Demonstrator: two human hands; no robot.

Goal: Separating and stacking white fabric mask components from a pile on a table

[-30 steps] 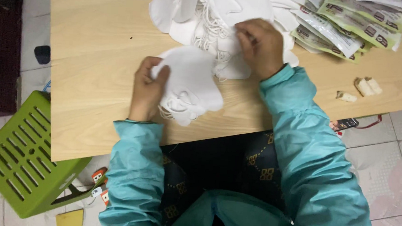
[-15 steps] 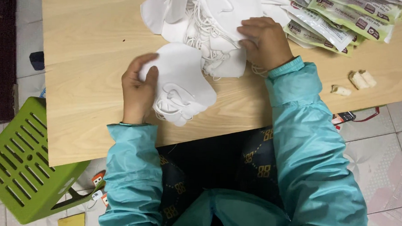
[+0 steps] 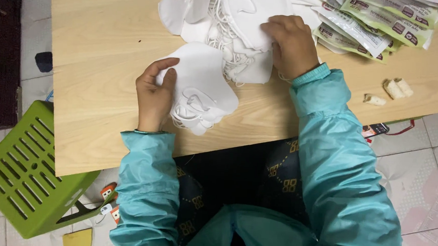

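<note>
Left hand (image 3: 154,97) curled along the left edge of a small stack of white face masks (image 3: 201,89), thumb and fingers closed on the stack's rim; the stack lies flat on the wooden table (image 3: 98,47), with its elastic loops spilling out just below the hand's fingertips. Right hand (image 3: 292,44) palm-down, fingers bent and pressing into a larger loose heap of white masks (image 3: 229,23); whether it pinches a single mask cannot be told. The heap lies just beyond the left hand's stack and touches it at its upper right. Both arms wear teal sleeves (image 3: 341,169). To the right of the right hand, a fan of flat green-and-white packets (image 3: 384,22), overlapping the heap's edge. Farther right and nearer the table edge, a few small pale crumbled pieces (image 3: 395,88). Left of the left arm, off the table, a green slatted plastic basket (image 3: 24,170) on the tiled floor.
</note>
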